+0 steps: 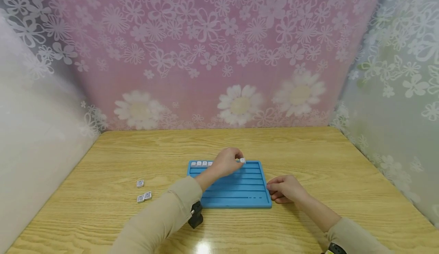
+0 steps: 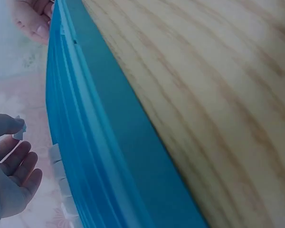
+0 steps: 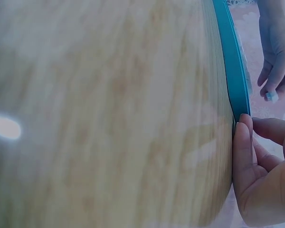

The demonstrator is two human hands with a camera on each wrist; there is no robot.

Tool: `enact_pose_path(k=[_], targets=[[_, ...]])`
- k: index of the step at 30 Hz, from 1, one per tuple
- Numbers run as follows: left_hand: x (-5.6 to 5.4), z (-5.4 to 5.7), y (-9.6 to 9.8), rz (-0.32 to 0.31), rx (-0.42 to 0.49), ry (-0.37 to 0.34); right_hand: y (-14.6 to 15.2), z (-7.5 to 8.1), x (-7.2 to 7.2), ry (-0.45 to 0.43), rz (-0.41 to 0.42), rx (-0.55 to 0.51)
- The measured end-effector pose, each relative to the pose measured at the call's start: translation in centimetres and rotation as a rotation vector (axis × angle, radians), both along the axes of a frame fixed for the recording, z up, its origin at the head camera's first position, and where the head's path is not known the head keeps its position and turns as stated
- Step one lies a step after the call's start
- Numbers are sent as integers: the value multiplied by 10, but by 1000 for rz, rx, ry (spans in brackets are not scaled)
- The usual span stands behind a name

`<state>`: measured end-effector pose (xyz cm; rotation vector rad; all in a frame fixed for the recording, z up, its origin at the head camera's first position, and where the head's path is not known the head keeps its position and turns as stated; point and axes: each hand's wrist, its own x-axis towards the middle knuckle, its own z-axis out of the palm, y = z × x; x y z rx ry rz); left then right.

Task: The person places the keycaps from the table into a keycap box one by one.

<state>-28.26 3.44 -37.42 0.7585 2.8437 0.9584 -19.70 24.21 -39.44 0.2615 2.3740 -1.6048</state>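
Observation:
My left hand (image 1: 227, 162) is over the far edge of a blue ridged tray (image 1: 236, 191), pinching a small white tile (image 1: 242, 160) between thumb and index finger. In the left wrist view the other fingers of that hand (image 2: 12, 175) are spread loosely below the tile (image 2: 19, 129). Several white tiles (image 1: 199, 164) stand side by side in the tray's far row, at its left end; the left hand hides part of that row. At the tray's right side, my right hand (image 1: 286, 189) holds the edge. Its thumb and fingers meet around the tray's corner (image 3: 237, 95) in the right wrist view.
Three loose white tiles with dark printed faces lie on the wooden table (image 1: 113, 170) left of the tray: a single tile (image 1: 140, 183) and a touching pair (image 1: 144, 197). A pink flowered curtain (image 1: 205, 56) hangs behind the table, with pale curtains at both sides.

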Motion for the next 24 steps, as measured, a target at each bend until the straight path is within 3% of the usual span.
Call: enact_pose_path(k=[6,11,17,24], targets=[[-4,-8,3,3,-29,-21,0,0,0,-1,-8,7],[-6,-14,2,4,-66,3,-1,1,1,1,-5,9],[-8,-15,1,6,-79,51,0,1,2,1,6,-6],[-9,-17,1,4,-79,40,1,0,1,4,9,-12]])
